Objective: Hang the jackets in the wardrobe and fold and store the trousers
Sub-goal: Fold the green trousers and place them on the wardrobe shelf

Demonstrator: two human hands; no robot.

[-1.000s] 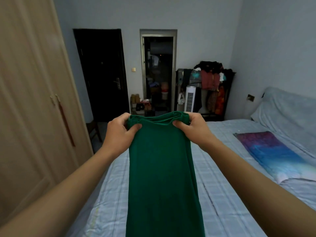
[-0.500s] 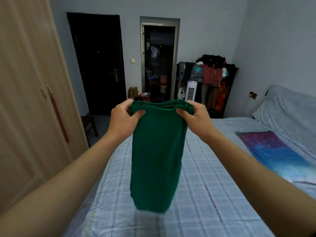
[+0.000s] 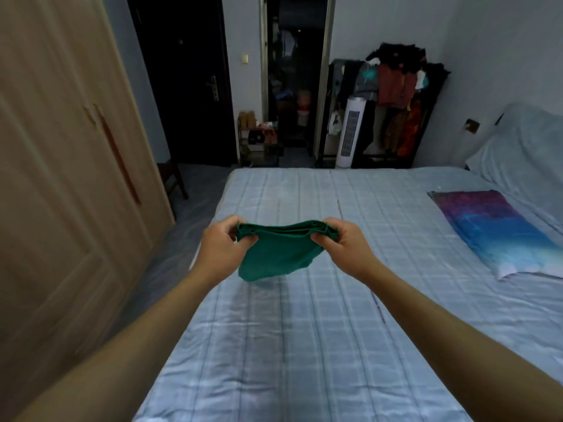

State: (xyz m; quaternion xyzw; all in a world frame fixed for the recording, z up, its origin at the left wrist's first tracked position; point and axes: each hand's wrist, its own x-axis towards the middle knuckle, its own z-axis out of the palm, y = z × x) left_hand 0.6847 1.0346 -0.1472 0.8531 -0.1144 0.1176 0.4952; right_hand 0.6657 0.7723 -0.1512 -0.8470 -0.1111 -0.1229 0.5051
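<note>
Now, trousers: folded green cotton trousers [image 3: 275, 254], layered edges on top, held in the air above the near half of the bed, not touching it.
Left hand: left hand [image 3: 224, 249] pinches the left end of the fold, thumb in front, fingers curled behind.
Right hand: right hand [image 3: 342, 246] pinches the right end the same way; both grips tight on the cloth.
Bed: wide bed with a pale blue checked sheet [image 3: 304, 330] right below the hands.
Pillow: purple-and-blue patterned pillow [image 3: 493, 229] lies on the bed's right side, well apart from the trousers.
Wardrobe: light wooden wardrobe doors [image 3: 61, 178], closed, at the left.
Far wall: white tower fan [image 3: 350, 132] beside a dark rack heaped with clothes [image 3: 396, 86].
</note>
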